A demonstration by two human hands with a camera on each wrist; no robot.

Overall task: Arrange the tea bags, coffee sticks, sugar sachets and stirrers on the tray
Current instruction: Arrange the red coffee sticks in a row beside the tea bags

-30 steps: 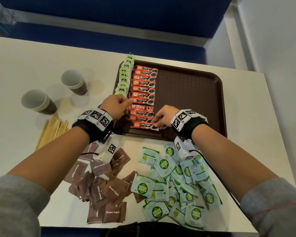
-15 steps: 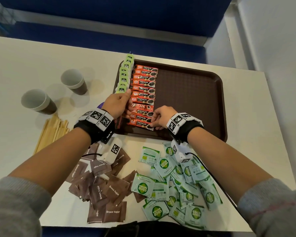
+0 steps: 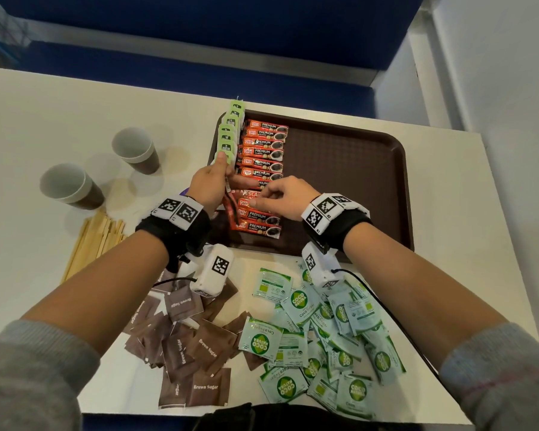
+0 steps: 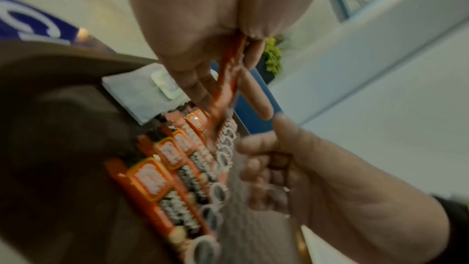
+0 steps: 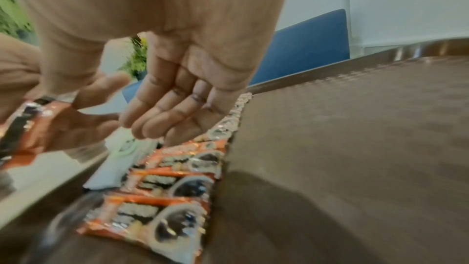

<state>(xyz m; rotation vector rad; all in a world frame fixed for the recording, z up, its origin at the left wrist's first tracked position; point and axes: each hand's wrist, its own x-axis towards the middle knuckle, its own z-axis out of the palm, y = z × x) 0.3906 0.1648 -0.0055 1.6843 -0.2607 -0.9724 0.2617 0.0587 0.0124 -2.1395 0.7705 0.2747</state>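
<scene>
White table [image 3: 44, 126] | brown tray [image 3: 355, 169]: orange-black coffee sticks [image 3: 263, 150] rowed | left hand [image 3: 207, 185] grips one stick | right hand [image 3: 288, 197] relaxed, holding nothing

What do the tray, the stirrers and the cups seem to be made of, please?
Tray: probably hard brown plastic, with a fine textured floor and a glossy rim. Stirrers: pale, flat wood-like strips. Cups: likely paper, brown outside, matte white inside.

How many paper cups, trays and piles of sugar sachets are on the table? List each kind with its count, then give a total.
Paper cups: 2
Tray: 1
Piles of sugar sachets: 2, a brown pile and a green pile
Total: 5
</scene>
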